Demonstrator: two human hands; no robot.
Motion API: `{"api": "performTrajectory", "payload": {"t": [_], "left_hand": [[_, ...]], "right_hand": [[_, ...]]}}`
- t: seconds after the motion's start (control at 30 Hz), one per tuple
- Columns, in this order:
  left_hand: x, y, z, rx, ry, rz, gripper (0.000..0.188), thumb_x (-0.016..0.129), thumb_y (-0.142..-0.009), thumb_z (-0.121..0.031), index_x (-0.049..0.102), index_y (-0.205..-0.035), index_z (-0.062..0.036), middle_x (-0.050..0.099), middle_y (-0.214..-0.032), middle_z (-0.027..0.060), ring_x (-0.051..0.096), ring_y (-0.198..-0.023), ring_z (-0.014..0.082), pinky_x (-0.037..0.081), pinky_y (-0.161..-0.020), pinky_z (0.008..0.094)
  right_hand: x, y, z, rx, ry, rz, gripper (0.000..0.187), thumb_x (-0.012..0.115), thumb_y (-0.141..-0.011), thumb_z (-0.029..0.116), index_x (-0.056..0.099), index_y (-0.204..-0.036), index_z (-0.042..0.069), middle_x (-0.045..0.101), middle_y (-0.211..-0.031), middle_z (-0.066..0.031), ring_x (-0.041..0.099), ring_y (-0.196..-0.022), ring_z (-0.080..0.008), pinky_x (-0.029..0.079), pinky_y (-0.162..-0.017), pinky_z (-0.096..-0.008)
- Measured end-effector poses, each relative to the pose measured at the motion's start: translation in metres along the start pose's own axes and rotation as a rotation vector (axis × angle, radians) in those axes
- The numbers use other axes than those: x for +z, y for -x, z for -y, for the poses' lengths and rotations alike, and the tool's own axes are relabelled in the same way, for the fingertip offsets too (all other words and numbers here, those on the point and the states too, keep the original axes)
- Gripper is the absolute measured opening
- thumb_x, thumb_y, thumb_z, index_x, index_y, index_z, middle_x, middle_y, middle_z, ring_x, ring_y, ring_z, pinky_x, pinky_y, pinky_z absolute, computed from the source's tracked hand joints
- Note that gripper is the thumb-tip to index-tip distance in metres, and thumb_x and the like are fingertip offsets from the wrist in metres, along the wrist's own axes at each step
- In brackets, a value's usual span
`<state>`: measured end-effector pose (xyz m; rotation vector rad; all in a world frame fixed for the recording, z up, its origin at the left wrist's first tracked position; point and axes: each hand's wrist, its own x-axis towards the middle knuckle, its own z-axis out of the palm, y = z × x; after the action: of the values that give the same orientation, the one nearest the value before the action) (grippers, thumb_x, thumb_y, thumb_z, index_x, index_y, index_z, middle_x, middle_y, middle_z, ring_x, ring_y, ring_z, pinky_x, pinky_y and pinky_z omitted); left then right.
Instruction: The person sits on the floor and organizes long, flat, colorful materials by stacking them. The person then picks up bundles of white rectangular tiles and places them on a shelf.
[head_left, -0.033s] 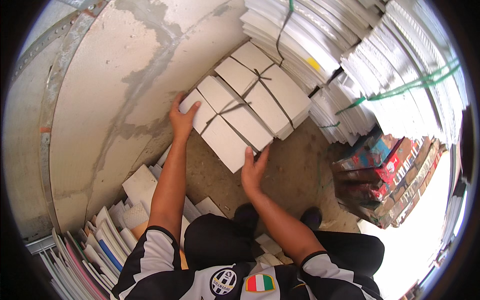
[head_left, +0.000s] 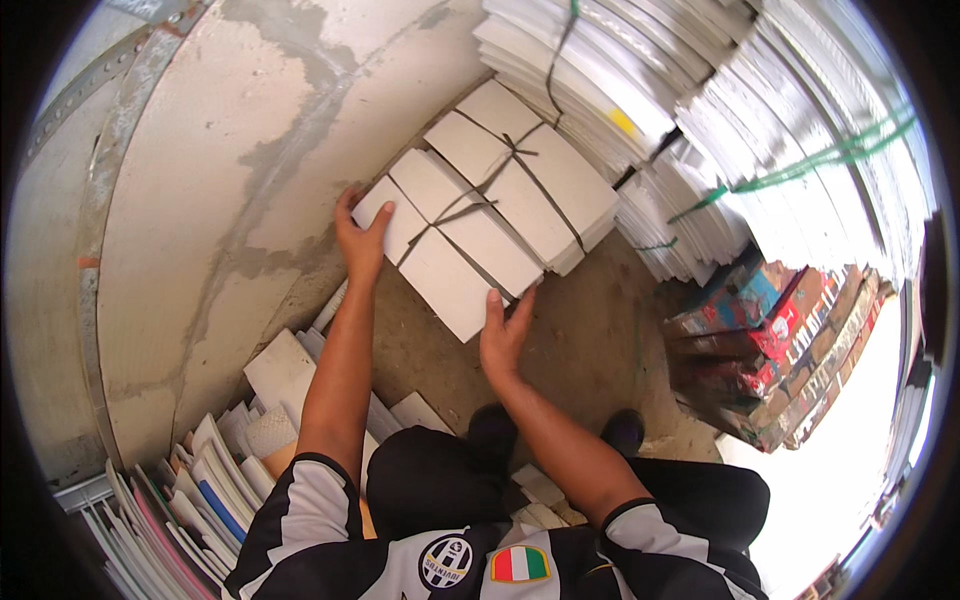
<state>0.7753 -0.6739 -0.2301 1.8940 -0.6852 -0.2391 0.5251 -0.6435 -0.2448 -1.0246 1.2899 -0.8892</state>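
Seen from above: a bundle of white square tiles [head_left: 450,235], tied crosswise with dark cord, lying flat and tilted on the dusty concrete floor [head_left: 590,350], just beside a second tied bundle [head_left: 530,165] of the same kind and touching it. Left hand [head_left: 360,240] pressed on the far left corner of the near bundle, fingers open and spread along the edge, close to the grey plastered wall [head_left: 230,200]. Right hand [head_left: 503,335] laid against the near lower edge, fingers open and flat, not closed around anything. Behind, tall stacks of white tiles [head_left: 780,130] held by green straps, standing tight together. At right, a pile of coloured cartons [head_left: 770,340]. At lower left, loose tiles standing on edge [head_left: 200,490] in a row by the wall. Little free floor between bundle, knees and stacks.
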Motion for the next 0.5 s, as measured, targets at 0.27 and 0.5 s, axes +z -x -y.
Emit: {"api": "performTrajectory", "payload": {"t": [0.27, 0.5], "left_hand": [[0.028, 0.109, -0.013, -0.753, 0.873, 0.063, 0.088, 0.047, -0.096, -0.070, 0.037, -0.152, -0.0037, 0.048, -0.149, 0.0147, 0.049, -0.134, 0.0339, 0.040, -0.112, 0.0430], [0.051, 0.110, -0.043, -0.803, 0.943, 0.122, 0.086, 0.044, -0.095, -0.073, 0.046, -0.146, -0.0044, 0.054, -0.142, 0.0143, 0.054, -0.126, 0.0339, 0.045, -0.106, 0.0446]], "right_hand": [[-0.095, -0.078, -0.088, 0.235, -0.211, -0.292, 0.082, 0.039, -0.103, 0.064, 0.026, -0.160, 0.008, 0.032, -0.161, -0.0174, 0.033, -0.148, -0.0291, 0.029, -0.119, -0.0457], [-0.055, -0.207, -0.106, 0.354, -0.743, -0.117, 0.107, 0.031, -0.088, 0.088, 0.012, -0.164, 0.015, 0.009, -0.171, -0.0068, 0.013, -0.155, -0.0297, 0.010, -0.125, -0.0475]]}}
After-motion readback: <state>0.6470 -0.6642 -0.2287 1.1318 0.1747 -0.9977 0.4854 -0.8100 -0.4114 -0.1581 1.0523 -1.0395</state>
